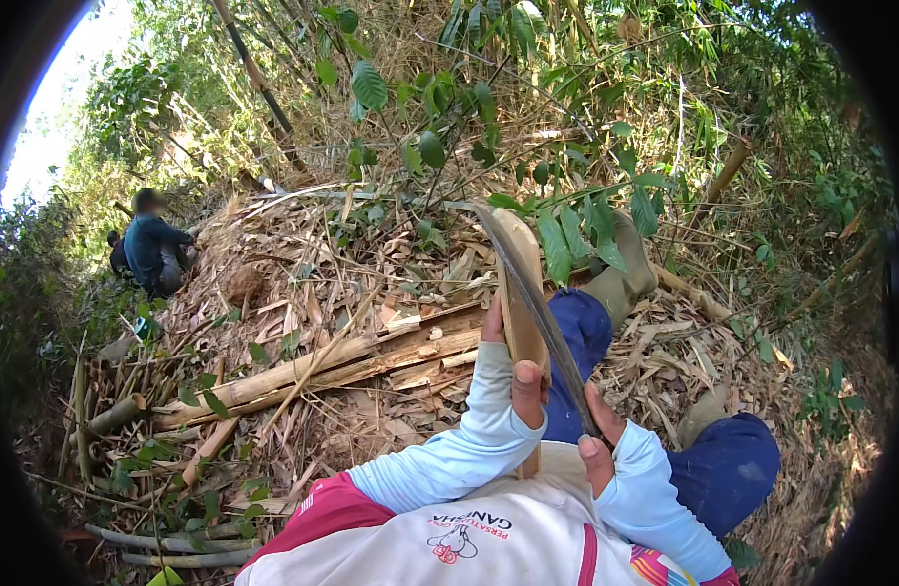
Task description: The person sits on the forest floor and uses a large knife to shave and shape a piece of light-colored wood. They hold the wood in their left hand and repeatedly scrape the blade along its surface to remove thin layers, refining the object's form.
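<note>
Upright in front of my chest stands a long pale tan piece of split bamboo or wood [523, 322]. My left hand [527, 389] is closed around its lower part, thumb on the near side and fingers behind. In my right hand [602, 438] is a machete [547, 317] with a long dark blade, slightly curved at the tip. Its handle is hidden by the hand. The blade slants up and to the left, along the right side of the pale piece, and seems to lie against it. The far ends of both come close together.
My legs in blue trousers [728, 469] and green boots [625, 269] stretch out to the right. Split bamboo lengths [342, 376] lie on leaf litter at left. Leafy twigs [576, 230] hang near the blade tip. A person in dark clothes [154, 249] sits far left.
</note>
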Action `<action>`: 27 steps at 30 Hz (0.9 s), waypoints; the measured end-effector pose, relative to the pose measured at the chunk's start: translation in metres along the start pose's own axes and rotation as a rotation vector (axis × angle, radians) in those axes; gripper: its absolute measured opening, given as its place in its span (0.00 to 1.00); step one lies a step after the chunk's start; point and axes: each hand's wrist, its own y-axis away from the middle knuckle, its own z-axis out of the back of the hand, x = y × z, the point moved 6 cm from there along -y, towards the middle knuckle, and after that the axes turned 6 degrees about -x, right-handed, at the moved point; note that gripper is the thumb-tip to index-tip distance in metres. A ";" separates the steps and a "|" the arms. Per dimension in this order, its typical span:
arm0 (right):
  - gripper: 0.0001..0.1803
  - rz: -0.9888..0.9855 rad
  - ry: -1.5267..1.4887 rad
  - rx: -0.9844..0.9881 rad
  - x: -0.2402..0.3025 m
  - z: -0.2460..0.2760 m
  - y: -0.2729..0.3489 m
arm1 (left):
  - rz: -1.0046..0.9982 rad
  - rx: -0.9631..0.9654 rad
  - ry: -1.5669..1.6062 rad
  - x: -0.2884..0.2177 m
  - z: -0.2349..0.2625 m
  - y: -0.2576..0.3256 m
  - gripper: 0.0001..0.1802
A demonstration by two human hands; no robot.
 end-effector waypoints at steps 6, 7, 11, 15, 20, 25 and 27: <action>0.33 0.009 0.090 0.088 0.005 0.018 0.011 | 0.081 -0.045 0.162 0.001 0.007 -0.008 0.64; 0.33 0.014 0.105 0.100 0.006 0.019 0.014 | 0.079 -0.037 0.167 -0.002 0.010 -0.009 0.64; 0.32 0.036 0.128 0.137 0.007 0.021 0.024 | 0.039 -0.011 0.162 -0.014 0.015 -0.014 0.65; 0.31 0.050 0.144 0.171 0.006 0.022 0.033 | 0.154 -0.027 0.275 -0.009 0.020 -0.013 0.76; 0.31 0.055 0.152 0.187 0.006 0.021 0.039 | 0.095 0.076 0.304 -0.022 0.021 -0.007 0.64; 0.30 0.059 0.155 0.187 0.008 0.022 0.043 | 0.131 0.125 0.277 -0.026 0.023 -0.001 0.55; 0.29 0.060 0.159 0.184 0.008 0.022 0.044 | 0.125 0.119 0.257 -0.025 0.023 0.002 0.54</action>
